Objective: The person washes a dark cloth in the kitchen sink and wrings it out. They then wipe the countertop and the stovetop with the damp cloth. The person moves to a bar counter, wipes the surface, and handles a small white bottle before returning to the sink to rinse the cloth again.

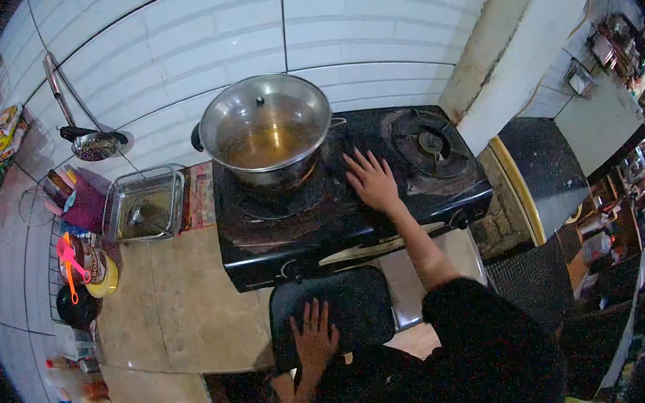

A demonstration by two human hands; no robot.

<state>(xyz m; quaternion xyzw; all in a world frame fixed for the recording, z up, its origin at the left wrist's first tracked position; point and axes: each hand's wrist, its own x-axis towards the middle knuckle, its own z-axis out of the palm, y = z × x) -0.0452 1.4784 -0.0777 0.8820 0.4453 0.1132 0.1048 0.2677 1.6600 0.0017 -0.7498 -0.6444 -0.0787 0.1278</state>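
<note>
My right hand (372,182) rests palm down, fingers spread, on the black top of a two-burner gas stove (353,216), between the burners. A steel pot (273,177) stands over the left burner, under a glass lid (269,128) with a steel rim and small dark knob. Amber tones show through the glass; whether they are contents or reflection is unclear. Bare, the right burner (432,141) lies beyond my right hand. Lower down, my left hand (315,333) lies flat with nothing gripped, over a dark, rounded rectangular object (356,306) at the stove's front.
Left of the stove, a clear glass dish (145,204) sits on the tiled counter (192,295). A purple utensil holder (84,207) and yellow-lidded jar (103,278) stand near the wall. A skimmer (97,146) hangs above. At right are a pillar (511,49) and yellow-edged ledge (516,191).
</note>
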